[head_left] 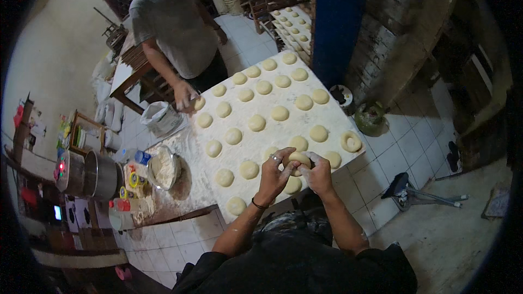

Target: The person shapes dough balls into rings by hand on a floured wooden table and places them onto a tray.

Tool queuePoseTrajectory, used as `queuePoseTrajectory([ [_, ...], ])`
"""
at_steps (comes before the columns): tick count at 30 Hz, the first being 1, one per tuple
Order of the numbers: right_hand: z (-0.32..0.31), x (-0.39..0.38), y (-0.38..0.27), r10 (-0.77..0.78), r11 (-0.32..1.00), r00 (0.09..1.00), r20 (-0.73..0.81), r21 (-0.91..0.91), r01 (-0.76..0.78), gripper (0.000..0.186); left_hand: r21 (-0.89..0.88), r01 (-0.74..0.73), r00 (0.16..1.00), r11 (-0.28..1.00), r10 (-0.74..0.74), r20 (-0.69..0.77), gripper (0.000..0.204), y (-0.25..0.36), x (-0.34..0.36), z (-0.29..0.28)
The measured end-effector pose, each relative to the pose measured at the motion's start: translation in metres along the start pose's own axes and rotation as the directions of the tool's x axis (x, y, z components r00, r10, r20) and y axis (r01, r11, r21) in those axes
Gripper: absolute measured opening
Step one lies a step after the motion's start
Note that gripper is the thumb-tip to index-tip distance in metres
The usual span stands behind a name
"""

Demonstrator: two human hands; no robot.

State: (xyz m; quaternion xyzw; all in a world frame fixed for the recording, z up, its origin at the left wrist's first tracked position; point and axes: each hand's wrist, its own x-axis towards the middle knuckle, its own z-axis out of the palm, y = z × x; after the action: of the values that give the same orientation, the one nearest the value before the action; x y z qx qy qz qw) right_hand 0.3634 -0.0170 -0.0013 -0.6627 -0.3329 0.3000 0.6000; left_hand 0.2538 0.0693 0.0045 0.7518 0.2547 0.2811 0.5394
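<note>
Black shirt (305, 261), dark wristband (258, 204), silver ring (274, 158)

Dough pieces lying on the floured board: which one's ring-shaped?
The dough ring at the right-hand corner of the board. It has an open middle; the other rounds lying there show no hole.

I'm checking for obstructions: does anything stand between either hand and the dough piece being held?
Nothing visible does: the left hand and right hand both touch the dough piece, above the floured board.
</note>
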Motion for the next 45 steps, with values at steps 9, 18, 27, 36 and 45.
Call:
queuePoseTrajectory([
  [9,0.120,-0.057,0.025,-0.062,0.998,0.992,0.114,0.021,0.060,0.029,-0.178,0.219,0.963,0.959,-0.242,-0.120,0.050,-0.037,-0.089,-0.107],
  [18,0.173,-0.082,0.002,0.096,0.641,0.924,0.371,0.687,-0.342,0.034,-0.934,0.013,0.936,0.358,-0.333,-0.115,0.060,0.010,-0.139,-0.155],
  [27,0.129,-0.096,-0.031,0.059,0.277,0.590,0.805,0.555,-0.785,0.041,-0.957,0.282,0.940,0.068,-0.221,0.262,0.068,0.015,-0.129,-0.180],
  [36,0.076,-0.067,-0.005,0.206,0.412,0.706,0.678,0.594,-0.691,0.043,-0.872,0.424,0.904,0.244,-0.052,0.425,0.069,-0.005,-0.060,-0.129],
  [45,-0.013,-0.023,0.003,0.040,0.217,0.780,0.625,0.756,-0.617,0.045,-0.756,0.629,0.776,0.180,-0.196,0.599,0.072,0.009,0.033,-0.028],
])
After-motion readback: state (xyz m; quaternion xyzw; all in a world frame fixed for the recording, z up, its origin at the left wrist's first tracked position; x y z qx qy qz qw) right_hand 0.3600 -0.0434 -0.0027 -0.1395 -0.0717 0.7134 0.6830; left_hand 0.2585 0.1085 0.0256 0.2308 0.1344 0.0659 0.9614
